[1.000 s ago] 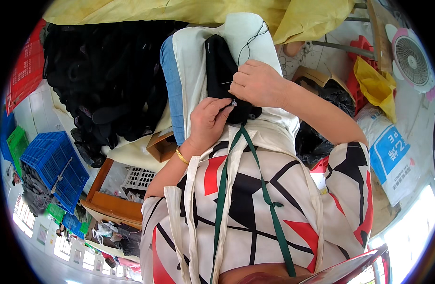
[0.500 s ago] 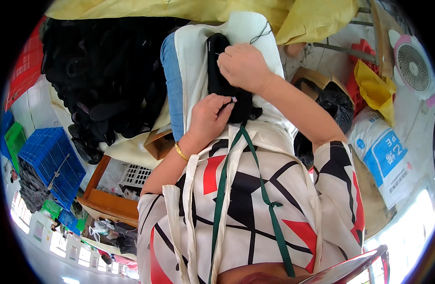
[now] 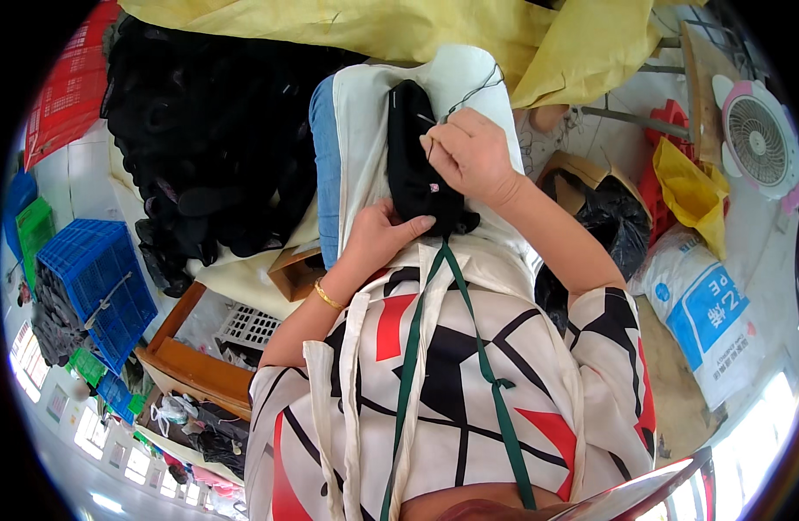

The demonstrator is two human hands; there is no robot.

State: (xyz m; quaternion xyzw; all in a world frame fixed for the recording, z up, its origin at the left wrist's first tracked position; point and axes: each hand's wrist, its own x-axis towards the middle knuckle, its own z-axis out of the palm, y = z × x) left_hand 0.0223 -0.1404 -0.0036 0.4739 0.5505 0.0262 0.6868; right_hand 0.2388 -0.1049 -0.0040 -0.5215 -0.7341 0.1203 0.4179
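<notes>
A long black shoe-shaped fabric piece (image 3: 410, 152) lies lengthwise on the white cloth (image 3: 361, 122) over my lap. My left hand (image 3: 384, 233) pinches its near end, thumb on top and fingers mostly out of sight at its side. On the piece sits a small pink-and-white patch (image 3: 433, 187). My right hand (image 3: 476, 158) is closed above the right edge of the piece, its fingers pressed together on a thin, pale, needle-like tool (image 3: 425, 117) that pokes out toward the far left. Dark thread (image 3: 478, 85) loops across the cloth beyond that hand.
A large heap of black pieces (image 3: 208, 130) lies to my left. Yellow cloth (image 3: 365, 33) hangs along the far side. At right stand a carton with a black bag (image 3: 617, 200), a white-and-blue sack (image 3: 703, 304) and a fan (image 3: 758, 130). A blue crate (image 3: 100, 291) stands far left.
My left hand has slid from beside the small patch to the near end of the piece, uncovering the patch. My right hand has shifted slightly nearer and right. The whole view has tilted a little.
</notes>
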